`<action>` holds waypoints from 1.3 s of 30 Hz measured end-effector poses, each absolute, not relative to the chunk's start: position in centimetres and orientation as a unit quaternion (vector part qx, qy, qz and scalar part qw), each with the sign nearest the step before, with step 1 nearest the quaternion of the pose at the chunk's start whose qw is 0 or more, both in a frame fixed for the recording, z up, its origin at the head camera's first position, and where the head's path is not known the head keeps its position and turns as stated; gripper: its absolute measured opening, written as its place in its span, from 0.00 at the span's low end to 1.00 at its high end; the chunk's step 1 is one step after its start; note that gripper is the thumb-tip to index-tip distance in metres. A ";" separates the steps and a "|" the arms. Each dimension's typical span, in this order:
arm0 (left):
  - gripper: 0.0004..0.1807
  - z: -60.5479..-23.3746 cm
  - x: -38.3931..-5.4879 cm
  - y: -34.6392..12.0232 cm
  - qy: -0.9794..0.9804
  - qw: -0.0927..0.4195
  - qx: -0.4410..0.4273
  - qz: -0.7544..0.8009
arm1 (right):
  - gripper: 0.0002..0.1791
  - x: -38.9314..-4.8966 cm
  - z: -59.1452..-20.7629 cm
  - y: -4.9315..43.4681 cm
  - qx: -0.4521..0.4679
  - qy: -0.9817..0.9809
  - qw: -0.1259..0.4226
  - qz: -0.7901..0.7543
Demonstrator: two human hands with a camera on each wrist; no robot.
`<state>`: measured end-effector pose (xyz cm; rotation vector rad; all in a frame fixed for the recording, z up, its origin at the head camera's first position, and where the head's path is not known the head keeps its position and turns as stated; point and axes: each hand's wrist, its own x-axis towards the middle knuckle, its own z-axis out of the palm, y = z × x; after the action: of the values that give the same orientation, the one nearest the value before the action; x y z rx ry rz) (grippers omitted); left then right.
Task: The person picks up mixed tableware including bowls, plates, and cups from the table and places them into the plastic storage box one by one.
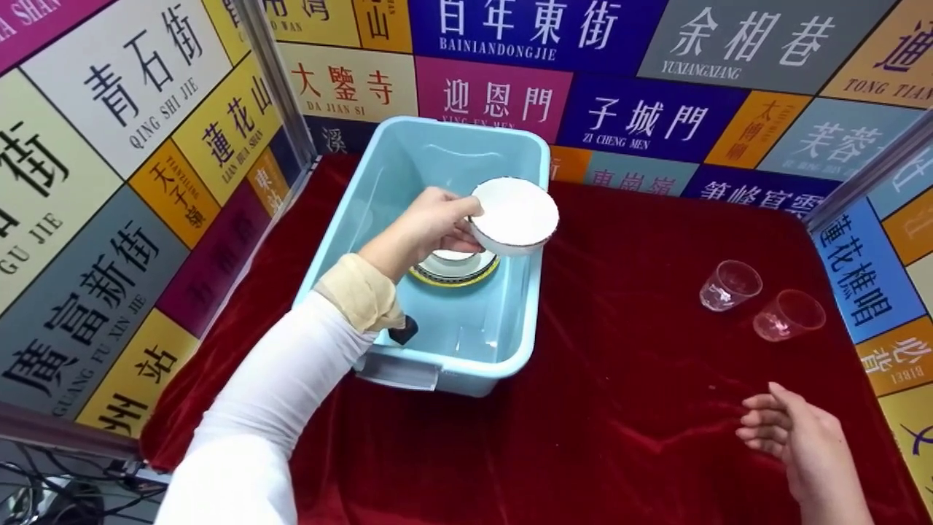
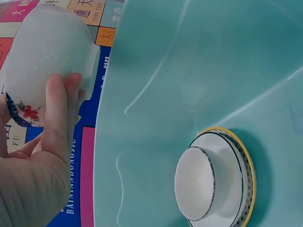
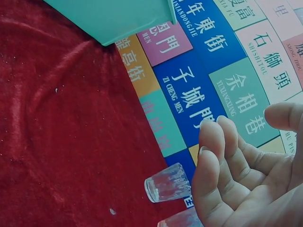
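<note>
My left hand (image 1: 436, 226) grips a white bowl (image 1: 516, 211) by its side, thumb at the dark-patterned rim and fingers beneath. It is held above the right part of a light blue plastic tub (image 1: 466, 357). The left wrist view shows red flowers on the bowl's (image 2: 47, 61) outer wall. Inside the tub, a smaller white bowl (image 2: 194, 184) stands on stacked plates (image 2: 251, 189), the lowest with a yellow rim. At the lower right, my right hand (image 1: 798, 437) hovers with loosely curled fingers and nothing in it. Nearest to it are two clear glasses (image 1: 730, 285).
A dark red velvet cloth (image 1: 627, 408) covers the table. Panels (image 1: 496, 87) with coloured street-name signs enclose the back and both sides. Cables (image 1: 65, 481) lie at the lower left, beyond the cloth. A dark device (image 1: 403, 331) sits at my left wrist.
</note>
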<state>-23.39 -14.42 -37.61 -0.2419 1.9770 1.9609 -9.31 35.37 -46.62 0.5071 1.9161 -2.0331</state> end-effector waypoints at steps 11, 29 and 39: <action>0.19 -39.1 -24.4 -15.5 0.682 0.168 -0.119 0.702 | 0.24 -9.5 -46.6 36.5 0.189 0.655 0.157 -0.715; 0.21 -41.4 -26.2 -16.9 0.656 0.140 -0.161 0.724 | 0.23 -9.6 -47.2 37.6 0.191 0.649 0.143 -0.723; 0.22 -42.4 -27.0 -17.7 0.654 0.133 -0.204 0.716 | 0.23 -9.4 -47.2 37.9 0.201 0.649 0.144 -0.720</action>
<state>-26.97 -17.72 -42.38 -0.5929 1.8984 2.0759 -9.38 37.95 -47.25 0.5790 1.8694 -2.0742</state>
